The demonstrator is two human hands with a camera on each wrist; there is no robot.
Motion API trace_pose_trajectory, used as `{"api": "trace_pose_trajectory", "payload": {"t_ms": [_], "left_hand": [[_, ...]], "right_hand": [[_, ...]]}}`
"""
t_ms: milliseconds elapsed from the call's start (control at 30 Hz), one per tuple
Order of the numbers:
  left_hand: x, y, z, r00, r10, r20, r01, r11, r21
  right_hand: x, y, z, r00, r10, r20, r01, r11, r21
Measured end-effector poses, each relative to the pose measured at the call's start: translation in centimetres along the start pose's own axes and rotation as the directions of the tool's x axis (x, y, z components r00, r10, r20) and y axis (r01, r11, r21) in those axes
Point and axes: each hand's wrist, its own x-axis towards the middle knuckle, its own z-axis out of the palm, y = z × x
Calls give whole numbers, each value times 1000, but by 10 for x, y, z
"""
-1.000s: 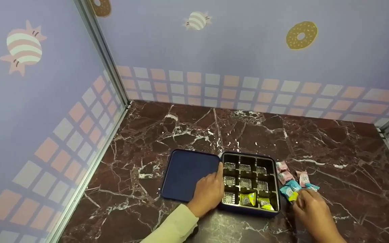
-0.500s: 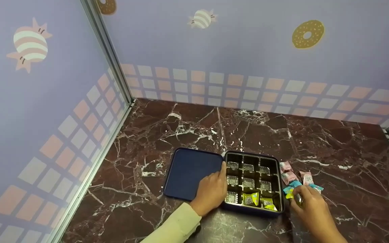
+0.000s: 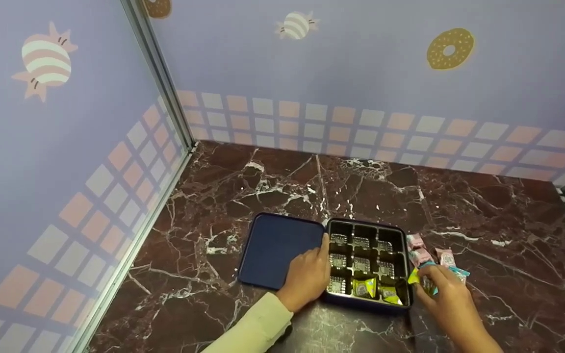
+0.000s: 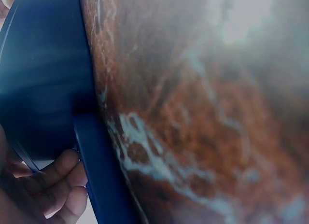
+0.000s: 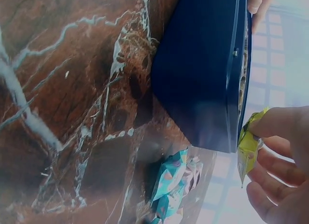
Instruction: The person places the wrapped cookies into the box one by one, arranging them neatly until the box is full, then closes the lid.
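A lilac wall printed with sweets and doughnuts stands behind a dark veined marble tabletop. The right hand pinches a yellow packet between thumb and fingers; pink packets and blue packets lie just beyond and beneath it. To its left sits the navy compartmented box, two yellow packets in the near row. The left hand, forefinger straight along the box's edge, lies over the open lid; whether it grips cannot be told.
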Motion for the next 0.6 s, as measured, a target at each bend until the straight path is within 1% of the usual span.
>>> {"api": "trace_pose_trajectory", "payload": {"t_ms": [133,367,467,600], "left_hand": [[0,0,-1,1000,0,-1,0,1000,1],[2,0,0,1000,0,22,0,1000,-8],[1,0,1,1000,-1,6,1,1000,2],[1,1,1,1000,-4,-14,5,1000,15]], "right_hand": [[0,-3,0,1000,6,23,-6,1000,-3],[3,-9,2,997,16,70,-17,1000,4],[5,-13,4,997,-5,82,3,1000,22],[8,-20,6,993,-7,118,3,999,37]]}}
